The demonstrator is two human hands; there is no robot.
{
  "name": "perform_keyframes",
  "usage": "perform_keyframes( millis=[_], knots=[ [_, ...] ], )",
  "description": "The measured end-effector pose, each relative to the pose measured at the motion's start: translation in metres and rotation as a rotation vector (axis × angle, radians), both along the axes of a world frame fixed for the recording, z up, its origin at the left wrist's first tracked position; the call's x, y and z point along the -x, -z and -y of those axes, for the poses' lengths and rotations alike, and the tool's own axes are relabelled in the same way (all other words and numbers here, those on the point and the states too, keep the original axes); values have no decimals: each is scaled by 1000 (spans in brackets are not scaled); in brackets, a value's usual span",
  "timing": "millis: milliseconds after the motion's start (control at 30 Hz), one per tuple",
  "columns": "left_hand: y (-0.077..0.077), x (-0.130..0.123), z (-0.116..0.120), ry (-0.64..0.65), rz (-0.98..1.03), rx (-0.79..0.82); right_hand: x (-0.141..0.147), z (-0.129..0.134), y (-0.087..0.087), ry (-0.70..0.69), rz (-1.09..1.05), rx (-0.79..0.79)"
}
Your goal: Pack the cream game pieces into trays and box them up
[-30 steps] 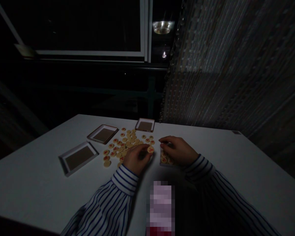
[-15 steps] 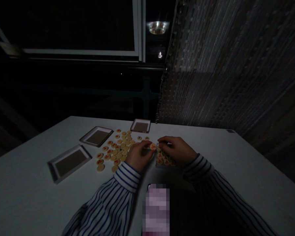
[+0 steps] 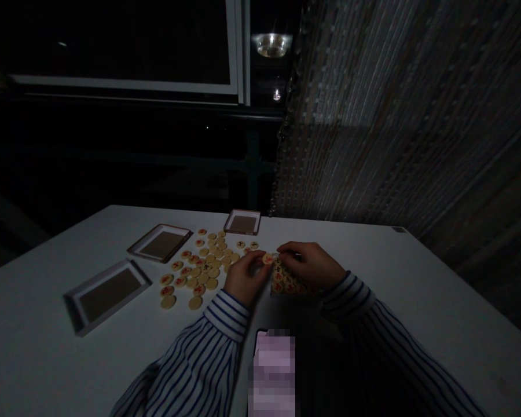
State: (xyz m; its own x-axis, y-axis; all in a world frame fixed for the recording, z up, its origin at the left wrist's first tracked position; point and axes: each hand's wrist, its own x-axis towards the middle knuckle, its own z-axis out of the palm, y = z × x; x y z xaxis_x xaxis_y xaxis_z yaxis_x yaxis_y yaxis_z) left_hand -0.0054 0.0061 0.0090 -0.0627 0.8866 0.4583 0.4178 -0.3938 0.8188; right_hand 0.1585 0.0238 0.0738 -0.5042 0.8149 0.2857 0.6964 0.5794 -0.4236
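So the left hand, just below the middle of the frame, has a round piece with a red mark pinched between thumb and fingers, pretty much closed on it. That's right by the upper left corner of a small box with more pieces in it, red and black marks showing. The right hand is bent over the box, fingers kinda curled, but can't tell if it's got hold of anything. Loose pieces are spread left of centre on the white table, some plain side up. Bead curtain at upper right, open tray at lower left.
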Motion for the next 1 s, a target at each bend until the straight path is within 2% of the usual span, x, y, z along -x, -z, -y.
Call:
perform_keyframes(
  millis=[267, 433, 633, 1000],
  knots=[
    [1, -2, 2, -63, 28, 8, -2, -3, -2, 5, 9, 19],
    [8, -3, 0, -33, 32, 7, -2, -7, -3, 3, 26, 12],
    [13, -5, -1, -44, 0, -1, -5, -12, 4, -15, 47, 43],
    [9, -11, 7, -33, -11, 14, -8, -13, 8, -31, 100, 81]
  ],
)
